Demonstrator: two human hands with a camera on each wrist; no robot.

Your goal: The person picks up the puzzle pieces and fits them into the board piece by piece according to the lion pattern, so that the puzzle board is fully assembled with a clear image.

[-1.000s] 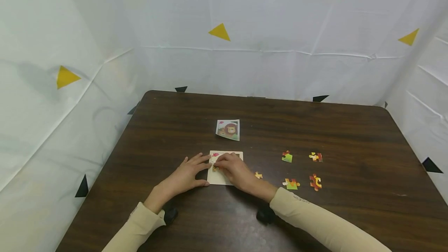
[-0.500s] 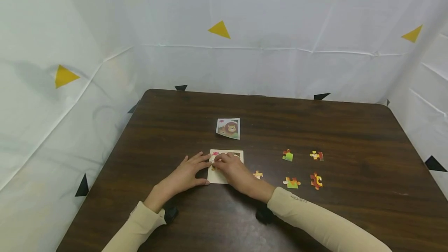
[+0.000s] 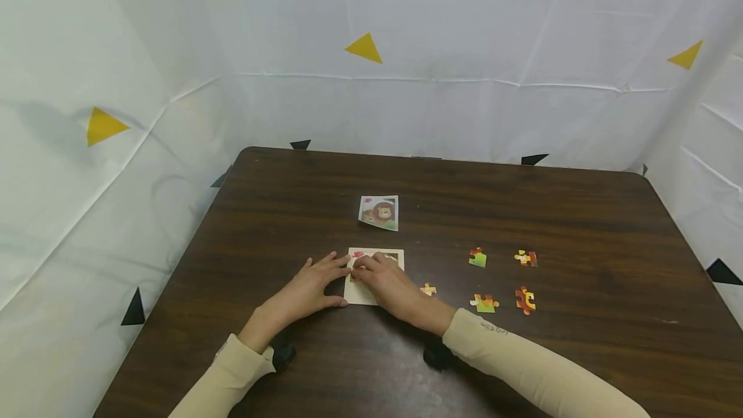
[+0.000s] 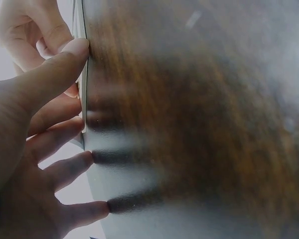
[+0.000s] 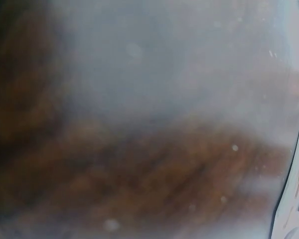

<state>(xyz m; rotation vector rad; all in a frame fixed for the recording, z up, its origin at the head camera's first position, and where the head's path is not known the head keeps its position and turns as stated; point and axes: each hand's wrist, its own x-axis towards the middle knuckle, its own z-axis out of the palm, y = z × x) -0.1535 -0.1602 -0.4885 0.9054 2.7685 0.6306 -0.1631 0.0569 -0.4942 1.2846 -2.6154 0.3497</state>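
Observation:
A pale square puzzle board (image 3: 361,298) lies on the dark table, part of its picture filled in at the upper left. My left hand (image 3: 310,288) steadies its left side with spread, fairly straight fingers; in the left wrist view the thumb (image 4: 75,47) touches the board's edge. Over the board, my right hand (image 3: 391,284) has curled fingers and pinches a small yellowish puzzle piece (image 3: 353,280) at the left part of the tray. Most of that piece is hidden under the fingertips. The right wrist view catches only the board's edge (image 5: 287,204) and a bit of fingers.
Several loose puzzle pieces lie to the right, among them a green one (image 3: 478,258), a red one (image 3: 525,300) and one (image 3: 428,289) near my right wrist. Beyond the board lies a lion picture card (image 3: 380,213). White sheeting (image 3: 441,115) surrounds the brown table (image 3: 580,224).
My right fingertips have shifted slightly left and now cover more of the piece on the board. The left hand stays in place; the head view has tilted a little.

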